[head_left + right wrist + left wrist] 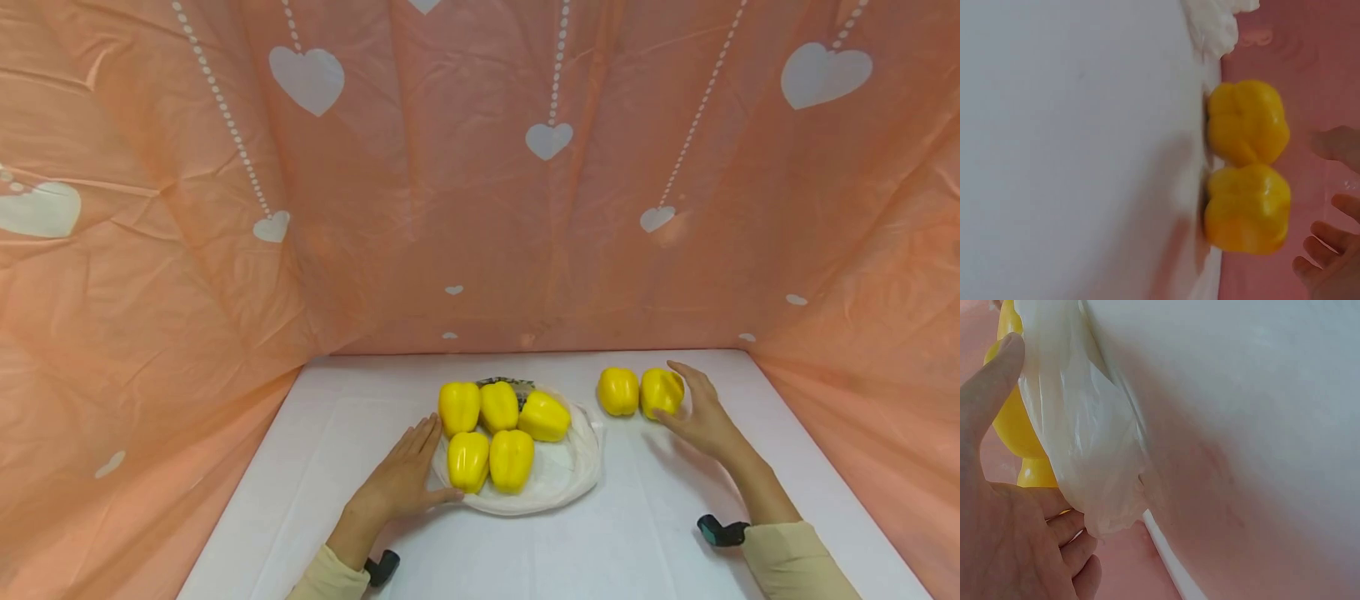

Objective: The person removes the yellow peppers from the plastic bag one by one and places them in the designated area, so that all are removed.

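Head view shows a white plastic bag (588, 454) with its mouth spread in a ring on the white table (652, 533), and five yellow bell peppers (512, 461) sit inside it, crowded from nine o'clock round to one, while its floor lies bare toward four. Two loose yellow bell peppers stand outside it at two o'clock, side by side: the inner pepper (618, 392) nearer the bag and the outer pepper (662, 394) just beyond it. At nine o'clock from the bag's middle the left hand (401, 475) rests along the rim, thumb spread wide from nearly straight fingers; it steadies the plastic, by the look of it, rather than grasping any pepper. The right hand (702, 421) is at three o'clock of the outer pepper, its grip wide and holding nothing; the right wrist view shows a gap between its fingertips and both peppers. The step in hand seems to be the reach for that outer pepper, with five already in the bag. The next move would call for closing thumb and fingers round its sides without nudging its neighbour, then carrying it toward eight o'clock, with the left hand keeping the rim spread.
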A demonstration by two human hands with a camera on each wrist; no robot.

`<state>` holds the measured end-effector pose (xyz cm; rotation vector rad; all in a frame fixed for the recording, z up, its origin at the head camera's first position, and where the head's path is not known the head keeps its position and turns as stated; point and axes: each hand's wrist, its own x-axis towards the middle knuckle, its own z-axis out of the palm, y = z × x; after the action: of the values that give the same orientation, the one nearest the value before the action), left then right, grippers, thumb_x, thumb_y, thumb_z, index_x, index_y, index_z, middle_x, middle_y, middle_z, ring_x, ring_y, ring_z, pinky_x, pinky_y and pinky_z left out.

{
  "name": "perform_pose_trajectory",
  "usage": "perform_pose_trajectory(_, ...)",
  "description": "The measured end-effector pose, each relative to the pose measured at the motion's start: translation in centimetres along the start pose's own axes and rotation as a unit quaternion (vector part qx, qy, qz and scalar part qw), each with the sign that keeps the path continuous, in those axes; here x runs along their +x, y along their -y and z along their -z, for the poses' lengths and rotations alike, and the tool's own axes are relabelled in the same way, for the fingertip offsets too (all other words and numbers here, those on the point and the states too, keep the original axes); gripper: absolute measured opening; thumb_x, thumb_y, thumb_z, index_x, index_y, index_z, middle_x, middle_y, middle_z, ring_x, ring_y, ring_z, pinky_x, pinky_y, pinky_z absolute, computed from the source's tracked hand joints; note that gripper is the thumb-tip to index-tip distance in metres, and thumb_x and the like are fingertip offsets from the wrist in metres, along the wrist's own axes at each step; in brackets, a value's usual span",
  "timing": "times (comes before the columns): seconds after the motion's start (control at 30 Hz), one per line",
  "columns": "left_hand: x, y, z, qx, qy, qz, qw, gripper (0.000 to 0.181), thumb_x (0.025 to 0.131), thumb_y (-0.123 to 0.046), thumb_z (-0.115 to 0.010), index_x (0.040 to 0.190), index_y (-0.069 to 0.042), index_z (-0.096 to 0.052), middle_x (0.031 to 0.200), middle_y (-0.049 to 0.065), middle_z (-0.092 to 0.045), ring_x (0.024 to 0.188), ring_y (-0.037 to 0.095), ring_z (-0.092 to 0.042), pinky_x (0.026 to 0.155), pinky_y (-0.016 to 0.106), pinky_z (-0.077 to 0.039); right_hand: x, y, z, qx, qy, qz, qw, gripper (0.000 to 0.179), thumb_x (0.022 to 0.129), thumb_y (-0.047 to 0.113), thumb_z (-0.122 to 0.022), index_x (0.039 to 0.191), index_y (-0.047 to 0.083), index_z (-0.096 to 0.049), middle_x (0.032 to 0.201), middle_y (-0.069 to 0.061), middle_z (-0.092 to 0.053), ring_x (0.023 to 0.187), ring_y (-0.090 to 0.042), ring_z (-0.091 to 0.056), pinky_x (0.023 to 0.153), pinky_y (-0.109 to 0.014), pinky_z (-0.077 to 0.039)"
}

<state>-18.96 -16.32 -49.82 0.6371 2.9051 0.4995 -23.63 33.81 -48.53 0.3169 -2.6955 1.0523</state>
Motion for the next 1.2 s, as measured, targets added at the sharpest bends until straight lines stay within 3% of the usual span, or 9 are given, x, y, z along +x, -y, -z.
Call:
perform_pose_trajectory(0.17, 0.1, 0.0, -0.1, -0.003, -0.003, 0.001, 1.0000, 0.123, 0.088, -0.067, -0.079, 0.168, 0.006, -0.020, 0.178, 0.022, -0.016, 0.164, 0.035, -0.020, 0.136, 0.051, -0.015, -0.2, 1.7, -0.4, 0.002, -0.016, 0.024, 0.9996, 0.086, 0.089, 0.007, -0.085, 0.159, -0.002, -0.036, 0.158, -0.035, -0.034, 0.144, -0.059, -0.030, 0.111, -0.087, -0.030)
perform_pose_trajectory(0.47, 0.0, 0.1, -0.1, -0.001, -0.004, 0.000, 1.0000, 0.123, 0.088, -0.066, -0.079, 0.168, 0.006, -0.020, 0.178, 0.022, -0.017, 0.164, 0.035, -0.020, 0.136, 0.051, -0.015, -0.5, 4.3, -2.1, 0.024, -0.024, 0.104, 0.9940, 0.081, 0.084, 0.003, -0.088, 0.153, -0.002, -0.046, 0.153, -0.030, -0.046, 0.142, -0.054, -0.040, 0.110, -0.084, -0.035)
perform_pose_trajectory(0.8, 0.0, 0.0, 0.0, 0.005, -0.005, -0.002, 1.0000, 0.123, 0.088, -0.066, -0.079, 0.168, 0.006, -0.020, 0.178, 0.022, -0.016, 0.164, 0.035, -0.020, 0.136, 0.051, -0.016, -1.4, 7.2, -3.9, 0.028, 0.022, 0.110, 0.9932, 0.079, 0.090, 0.013, -0.086, 0.156, 0.000, -0.045, 0.159, -0.024, -0.047, 0.149, -0.050, -0.038, 0.118, -0.078, -0.032)
perform_pose_trajectory(1.03, 0.1, 0.1, -0.1, 0.006, -0.004, 0.000, 1.0000, 0.122, 0.089, -0.066, -0.078, 0.168, 0.006, -0.020, 0.178, 0.021, -0.016, 0.164, 0.035, -0.020, 0.136, 0.051, -0.016, -1.5, 8.5, -5.3, 0.012, 0.034, 0.135, 0.9902, 0.081, 0.090, 0.015, -0.087, 0.158, 0.004, -0.045, 0.159, -0.021, -0.048, 0.145, -0.046, -0.044, 0.115, -0.074, -0.040)
perform_pose_trajectory(1.2, 0.2, 0.1, -0.2, 0.007, -0.003, 0.003, 1.0000, 0.121, 0.089, -0.066, -0.078, 0.169, 0.005, -0.020, 0.178, 0.020, -0.016, 0.165, 0.034, -0.019, 0.136, 0.050, -0.015, -1.7, 9.2, -6.2, 0.014, 0.057, 0.139, 0.9885, 0.083, 0.088, 0.016, -0.089, 0.158, 0.003, -0.045, 0.160, -0.022, -0.049, 0.146, -0.048, -0.044, 0.118, -0.072, -0.039)
